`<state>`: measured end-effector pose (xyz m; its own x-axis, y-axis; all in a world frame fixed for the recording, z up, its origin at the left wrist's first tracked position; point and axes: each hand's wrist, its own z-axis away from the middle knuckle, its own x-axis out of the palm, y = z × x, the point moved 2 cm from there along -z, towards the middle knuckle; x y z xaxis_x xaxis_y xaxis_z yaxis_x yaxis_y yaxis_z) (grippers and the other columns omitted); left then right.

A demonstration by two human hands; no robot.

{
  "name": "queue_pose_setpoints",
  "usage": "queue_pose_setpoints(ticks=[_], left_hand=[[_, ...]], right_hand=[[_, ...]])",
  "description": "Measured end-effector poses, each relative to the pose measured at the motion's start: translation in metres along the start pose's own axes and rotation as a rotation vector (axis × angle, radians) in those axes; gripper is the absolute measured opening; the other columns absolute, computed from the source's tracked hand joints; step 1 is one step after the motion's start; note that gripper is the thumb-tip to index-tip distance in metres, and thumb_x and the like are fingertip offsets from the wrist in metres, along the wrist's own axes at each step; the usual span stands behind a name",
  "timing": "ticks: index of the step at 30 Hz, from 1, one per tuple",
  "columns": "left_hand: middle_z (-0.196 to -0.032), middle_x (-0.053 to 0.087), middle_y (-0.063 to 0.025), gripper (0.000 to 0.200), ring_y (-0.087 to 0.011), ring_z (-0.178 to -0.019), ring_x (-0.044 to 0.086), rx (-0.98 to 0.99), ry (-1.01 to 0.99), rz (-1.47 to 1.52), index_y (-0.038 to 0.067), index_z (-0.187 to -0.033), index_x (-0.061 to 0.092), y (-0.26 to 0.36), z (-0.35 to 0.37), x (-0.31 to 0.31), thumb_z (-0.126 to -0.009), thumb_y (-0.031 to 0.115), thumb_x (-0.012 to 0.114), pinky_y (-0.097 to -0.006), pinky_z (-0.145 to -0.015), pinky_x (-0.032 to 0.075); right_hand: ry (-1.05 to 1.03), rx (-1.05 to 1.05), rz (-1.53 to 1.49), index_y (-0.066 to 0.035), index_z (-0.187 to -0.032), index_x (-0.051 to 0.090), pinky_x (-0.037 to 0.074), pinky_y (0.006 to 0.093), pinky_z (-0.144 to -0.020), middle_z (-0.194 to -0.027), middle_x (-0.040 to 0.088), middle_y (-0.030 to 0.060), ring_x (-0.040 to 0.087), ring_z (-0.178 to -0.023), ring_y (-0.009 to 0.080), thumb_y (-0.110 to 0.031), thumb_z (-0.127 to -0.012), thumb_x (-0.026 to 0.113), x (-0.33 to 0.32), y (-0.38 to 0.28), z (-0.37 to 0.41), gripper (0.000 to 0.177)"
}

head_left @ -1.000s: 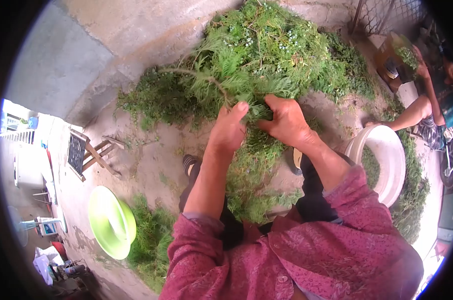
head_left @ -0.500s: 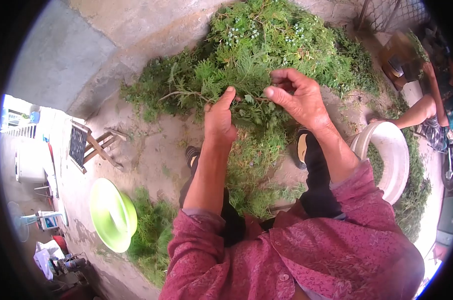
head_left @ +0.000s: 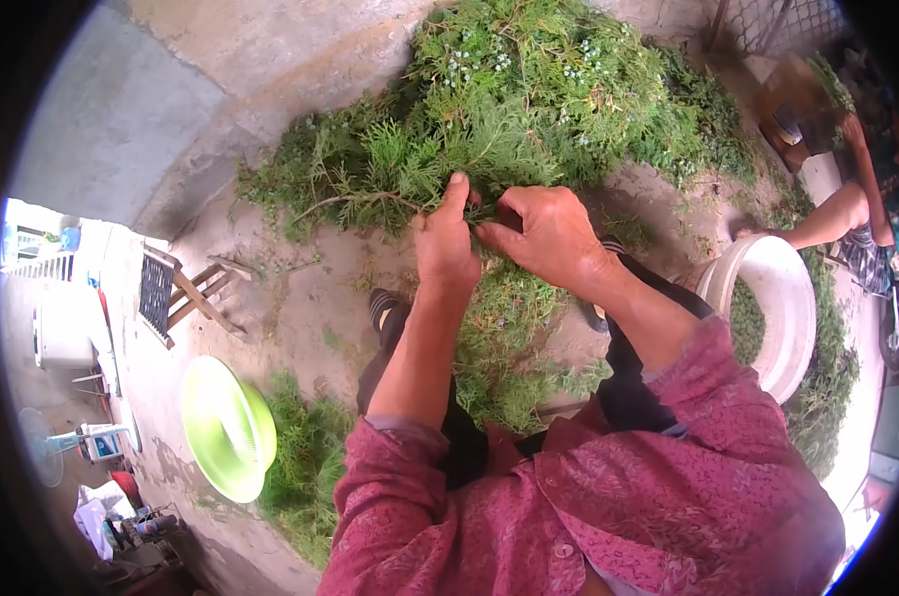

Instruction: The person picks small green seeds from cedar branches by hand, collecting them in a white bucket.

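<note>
Left hand: fingers closed around the branch, which is held above the ground at the near edge of the pile. Right hand: fingers pinched narrow on the same branch, touching the left thumb.

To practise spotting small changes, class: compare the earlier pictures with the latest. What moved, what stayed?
The right hand came down from its raised, open pose beside the left hand and its fingers closed on the branch. The left hand kept its grip there. The green bowl and white bucket stayed put.
</note>
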<state>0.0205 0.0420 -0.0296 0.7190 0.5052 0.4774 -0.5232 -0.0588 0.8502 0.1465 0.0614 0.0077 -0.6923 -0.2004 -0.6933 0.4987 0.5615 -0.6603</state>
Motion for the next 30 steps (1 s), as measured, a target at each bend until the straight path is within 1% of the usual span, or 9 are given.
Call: queue_pose_setpoints(ticks=[2,4,8,14,17,19,25,27,30], left_hand=[[-0.073,0.053,-0.0039,0.022,-0.0163,-0.072,0.051,-0.099,-0.047,0.086,0.005,-0.076,0.053,-0.001,0.001,0.002,-0.084,0.025,0.055,-0.0324,-0.064,0.043],[-0.071,0.052,-0.0035,0.024,-0.0165,-0.071,0.051,-0.193,-0.138,0.221,0.005,-0.078,0.053,0.006,0.006,0.007,-0.084,0.028,0.055,-0.0320,-0.065,0.044],[-0.065,0.047,-0.0020,0.029,-0.0163,-0.067,0.050,-0.418,-0.308,0.441,0.005,-0.086,0.051,0.003,0.009,0.004,-0.085,0.033,0.053,-0.0300,-0.066,0.044],[-0.058,0.038,0.0023,0.029,-0.0102,-0.058,0.040,-0.301,-0.251,0.198,0.002,-0.091,0.051,0.001,0.004,-0.003,-0.087,0.030,0.050,-0.0239,-0.056,0.036],[-0.057,0.035,0.0023,0.027,-0.0083,-0.055,0.033,-0.226,-0.113,0.070,0.000,-0.092,0.049,0.008,-0.001,-0.007,-0.089,0.027,0.047,-0.0233,-0.056,0.033],[-0.055,0.034,0.0027,0.027,-0.0085,-0.056,0.034,-0.170,-0.112,0.034,0.000,-0.091,0.050,0.015,-0.003,-0.009,-0.091,0.026,0.043,-0.0223,-0.057,0.032],[-0.055,0.034,0.0027,0.027,-0.0087,-0.055,0.031,-0.044,-0.214,-0.033,0.002,-0.092,0.049,0.024,-0.002,-0.007,-0.092,0.028,0.039,-0.0219,-0.056,0.026],[-0.054,0.035,0.0025,0.027,-0.0085,-0.055,0.031,-0.061,-0.237,-0.009,0.002,-0.092,0.049,0.023,0.000,-0.006,-0.092,0.028,0.039,-0.0218,-0.056,0.026],[-0.054,0.035,0.0023,0.028,-0.0081,-0.055,0.031,-0.076,-0.272,0.008,0.002,-0.091,0.049,0.019,0.003,-0.001,-0.092,0.029,0.040,-0.0216,-0.056,0.026]], right_hand=[[-0.023,0.032,0.002,-0.002,-0.070,0.055,0.045,0.0407,-0.055,-0.064,0.057,0.0151,0.057,-0.061,0.0340,-0.030,-0.067,0.066,0.002,0.000,0.001,0.030],[0.060,-0.022,-0.125,0.001,-0.069,0.054,0.043,0.0338,-0.049,-0.060,0.054,0.0149,0.053,-0.050,0.0271,-0.018,-0.066,0.066,0.003,-0.003,0.002,0.023],[0.026,0.040,-0.204,0.000,-0.073,0.054,0.043,0.0322,-0.049,-0.059,0.053,0.0144,0.053,-0.049,0.0239,-0.016,-0.065,0.064,0.002,-0.012,0.005,0.020],[-0.071,0.004,-0.313,0.000,-0.075,0.055,0.044,0.0285,-0.049,-0.059,0.056,0.0083,0.054,-0.051,0.0132,-0.012,-0.068,0.059,0.000,-0.008,0.005,0.014],[-0.310,0.224,-0.494,-0.002,-0.083,0.056,0.046,0.0295,-0.052,-0.063,0.058,0.0081,0.059,-0.057,0.0152,-0.013,-0.070,0.056,-0.003,-0.007,0.006,0.018],[-0.430,0.363,-0.919,-0.002,-0.083,0.055,0.045,0.0246,-0.050,-0.069,0.058,0.0059,0.058,-0.059,0.0115,-0.007,-0.072,0.053,-0.012,-0.015,0.008,0.013],[-0.264,0.651,-1.325,-0.004,-0.086,0.054,0.037,0.0186,-0.042,-0.071,0.056,0.0031,0.049,-0.051,0.0073,-0.011,-0.078,0.057,-0.019,0.010,-0.001,0.011],[-0.235,0.617,-1.316,-0.005,-0.085,0.056,0.034,0.0188,-0.040,-0.068,0.054,0.0016,0.046,-0.049,0.0059,-0.017,-0.080,0.059,-0.015,0.016,-0.001,0.013],[-0.284,0.501,-0.889,-0.002,-0.076,0.057,0.038,0.0220,-0.044,-0.066,0.055,0.0028,0.049,-0.052,0.0072,-0.017,-0.075,0.062,-0.012,0.005,0.001,0.015]])
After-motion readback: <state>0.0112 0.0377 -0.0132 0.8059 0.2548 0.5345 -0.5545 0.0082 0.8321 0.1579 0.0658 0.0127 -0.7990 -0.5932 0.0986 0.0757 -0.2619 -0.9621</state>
